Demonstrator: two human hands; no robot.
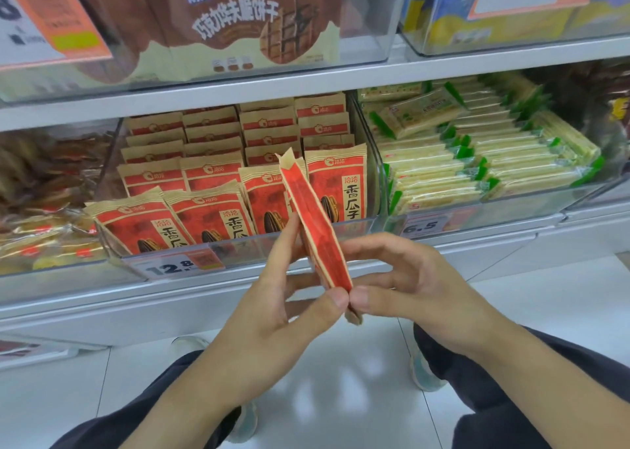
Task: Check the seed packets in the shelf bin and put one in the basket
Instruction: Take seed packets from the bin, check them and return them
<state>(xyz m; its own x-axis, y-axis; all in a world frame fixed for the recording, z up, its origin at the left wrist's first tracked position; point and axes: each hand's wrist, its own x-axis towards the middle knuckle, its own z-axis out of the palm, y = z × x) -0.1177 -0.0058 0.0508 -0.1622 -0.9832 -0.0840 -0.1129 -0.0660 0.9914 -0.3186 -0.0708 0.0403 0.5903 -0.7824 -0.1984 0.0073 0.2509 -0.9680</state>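
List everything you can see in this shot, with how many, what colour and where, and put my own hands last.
held seed packet: one, red and tan, edge-on in front of the bin, pinched between both hands
seed packets in the bin: many, too many to count, red and tan, standing in rows
shelf bin: one, clear plastic, middle shelf
price tag: one, white and orange, on the bin front
green-ended packs: many, pale yellow, in the bin to the right
biscuit bag: one, brown and cream, shelf above
floor: white tiles, below
legs: two, dark trousers, at the bottom
left hand: holds the packet's lower end
right hand: holds it from the other side
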